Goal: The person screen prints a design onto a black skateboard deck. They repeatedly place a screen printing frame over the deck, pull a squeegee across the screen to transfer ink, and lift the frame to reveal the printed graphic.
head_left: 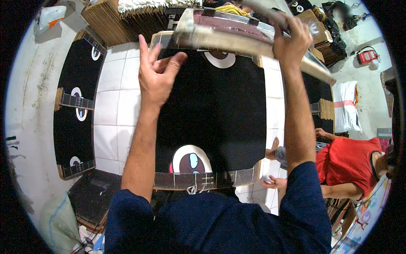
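Observation:
A black cloth panel (pixel 215 110) printed with a large cartoon eye (pixel 189 160) near me and another at the far end lies on a board in front of me. My left hand (pixel 160 74) hovers over its far left side with fingers spread, holding nothing. At the far edge, my right hand (pixel 292 42) is closed on the right end of a screen-printing frame (pixel 232 41). The frame is tilted, smeared by motion, with a pinkish mesh and tape along its edges. A blurred bar (pixel 264 12) crosses close to that hand; whether the hand also holds it, I cannot tell.
More black printed panels (pixel 69 76) line the left side, others the right (pixel 321 89). Stacked boards (pixel 103 21) stand at the back left. A person in a red top (pixel 349 165) sits at my right, a hand (pixel 275 182) near my board. White tiles (pixel 112 106) show between.

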Demonstrator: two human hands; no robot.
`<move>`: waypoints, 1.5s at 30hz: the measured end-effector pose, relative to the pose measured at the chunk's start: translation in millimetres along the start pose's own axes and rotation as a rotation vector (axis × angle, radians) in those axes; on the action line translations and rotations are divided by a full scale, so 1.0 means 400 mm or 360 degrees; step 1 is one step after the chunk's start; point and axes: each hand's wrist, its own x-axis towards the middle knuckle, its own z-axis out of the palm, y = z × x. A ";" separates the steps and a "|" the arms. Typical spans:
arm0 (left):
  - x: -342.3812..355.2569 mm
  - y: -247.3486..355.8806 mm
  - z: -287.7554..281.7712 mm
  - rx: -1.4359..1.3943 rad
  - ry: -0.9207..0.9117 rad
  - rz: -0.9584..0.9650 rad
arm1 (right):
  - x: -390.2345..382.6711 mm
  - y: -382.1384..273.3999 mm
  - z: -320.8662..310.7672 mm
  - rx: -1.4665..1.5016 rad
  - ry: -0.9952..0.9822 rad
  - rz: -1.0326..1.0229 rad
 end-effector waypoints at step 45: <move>-0.843 -0.499 -0.778 0.1513 0.0554 -0.0364 | 0.374 0.165 0.131 -0.0293 -0.0515 0.0475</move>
